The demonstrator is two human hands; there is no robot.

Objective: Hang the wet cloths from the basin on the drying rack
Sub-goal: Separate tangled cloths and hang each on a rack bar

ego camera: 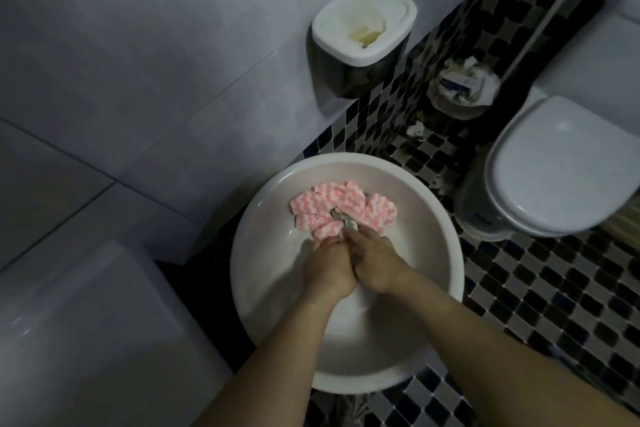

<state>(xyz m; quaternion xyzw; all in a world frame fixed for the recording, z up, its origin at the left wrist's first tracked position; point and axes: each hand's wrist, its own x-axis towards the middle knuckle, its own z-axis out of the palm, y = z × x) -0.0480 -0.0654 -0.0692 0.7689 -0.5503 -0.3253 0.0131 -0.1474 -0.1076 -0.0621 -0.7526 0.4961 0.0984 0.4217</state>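
A round white basin (263, 291) stands on the mosaic floor. In its far half lies a crumpled pink-and-white zigzag cloth (329, 206), with a small greenish-grey cloth (348, 221) showing on top near my fingers. My left hand (329, 267) and my right hand (375, 262) are side by side inside the basin, fingers curled down onto the near edge of the cloths. The left hand grips the pink cloth's edge. The right hand pinches the greenish-grey piece. No drying rack is in view.
A toilet (568, 166) with its lid down stands at the right. A full waste bin (462, 87) sits behind it on the black-and-grey mosaic floor (536, 288). A white-lidded container (360, 35) is mounted on the tiled wall. A white surface (86, 340) fills the lower left.
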